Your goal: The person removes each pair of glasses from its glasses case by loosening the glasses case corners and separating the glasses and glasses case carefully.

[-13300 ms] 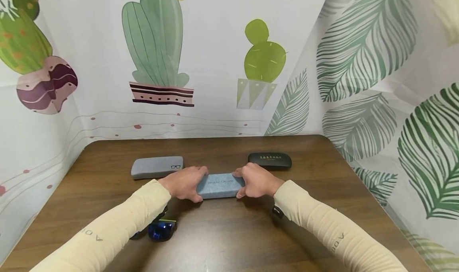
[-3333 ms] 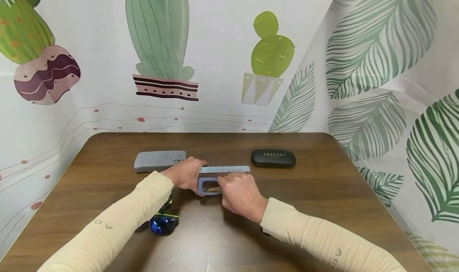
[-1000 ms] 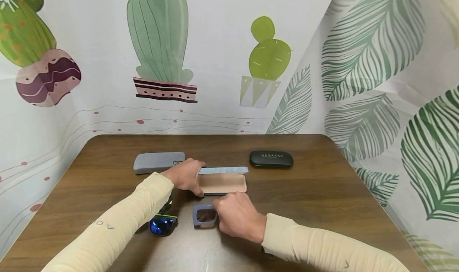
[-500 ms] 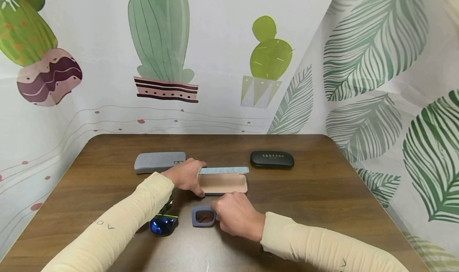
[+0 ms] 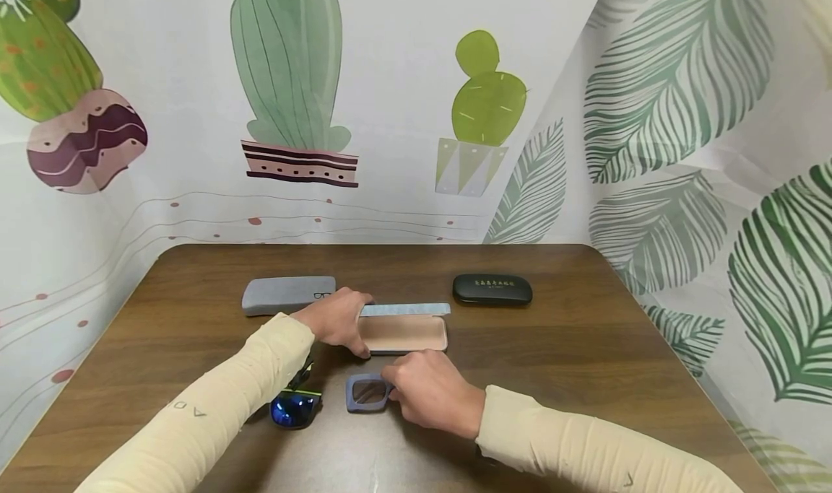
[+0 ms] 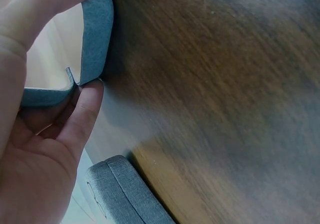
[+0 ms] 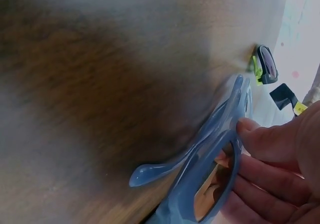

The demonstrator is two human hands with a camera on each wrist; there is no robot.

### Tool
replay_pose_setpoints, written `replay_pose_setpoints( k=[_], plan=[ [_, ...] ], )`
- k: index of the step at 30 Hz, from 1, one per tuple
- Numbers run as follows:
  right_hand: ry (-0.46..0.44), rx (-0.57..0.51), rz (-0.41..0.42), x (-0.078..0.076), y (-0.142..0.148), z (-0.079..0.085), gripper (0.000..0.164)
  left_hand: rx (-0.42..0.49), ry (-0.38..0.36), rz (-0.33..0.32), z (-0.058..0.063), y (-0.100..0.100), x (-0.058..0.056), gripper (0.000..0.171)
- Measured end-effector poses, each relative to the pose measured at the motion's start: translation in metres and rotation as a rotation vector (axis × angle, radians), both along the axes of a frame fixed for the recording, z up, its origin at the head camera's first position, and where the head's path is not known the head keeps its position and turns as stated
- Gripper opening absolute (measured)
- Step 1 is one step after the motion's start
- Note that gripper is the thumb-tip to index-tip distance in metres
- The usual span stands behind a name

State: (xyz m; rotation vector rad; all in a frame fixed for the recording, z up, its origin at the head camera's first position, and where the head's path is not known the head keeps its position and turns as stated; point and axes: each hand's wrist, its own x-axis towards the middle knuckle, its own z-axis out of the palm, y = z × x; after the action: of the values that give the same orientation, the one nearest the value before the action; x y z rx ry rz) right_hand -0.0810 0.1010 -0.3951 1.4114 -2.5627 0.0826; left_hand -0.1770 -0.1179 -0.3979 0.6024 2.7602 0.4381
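Observation:
A light-blue glasses case (image 5: 404,333) lies on the table with its lid raised and its pale lining showing. My left hand (image 5: 334,322) grips its left end; in the left wrist view the fingers reach behind the case (image 6: 97,38) near the hinge and the thumb side crosses the front. Closer to me, my right hand (image 5: 432,392) pinches a pair of blue-framed sunglasses (image 5: 367,407) between thumb and fingers. The right wrist view shows the sunglasses (image 7: 184,189) down at the tabletop, arms folded in. In the head view their right half is hidden behind the hand.
Sunglasses with blue mirrored lenses (image 5: 294,410) and yellow-green trim lie left, partly under the left forearm. A grey glasses case (image 5: 286,296) sits behind the left hand. A black case (image 5: 492,289) with gold lettering is at the back right. A patterned cloth (image 5: 390,118) hangs behind the table.
First both hands held the closed blue case. Then the lid stood open and the right hand had the sunglasses over it. They have since come toward me, down to the table; lately they shifted slightly left.

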Motion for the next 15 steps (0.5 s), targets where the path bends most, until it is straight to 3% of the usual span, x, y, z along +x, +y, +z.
replay_pose_setpoints(
  k=[15],
  plan=[
    [-0.010, -0.022, 0.000, -0.0004, 0.0010, 0.0010, 0.011, 0.004, 0.004, 0.002, 0.0005, 0.0004, 0.0003, 0.101]
  ],
)
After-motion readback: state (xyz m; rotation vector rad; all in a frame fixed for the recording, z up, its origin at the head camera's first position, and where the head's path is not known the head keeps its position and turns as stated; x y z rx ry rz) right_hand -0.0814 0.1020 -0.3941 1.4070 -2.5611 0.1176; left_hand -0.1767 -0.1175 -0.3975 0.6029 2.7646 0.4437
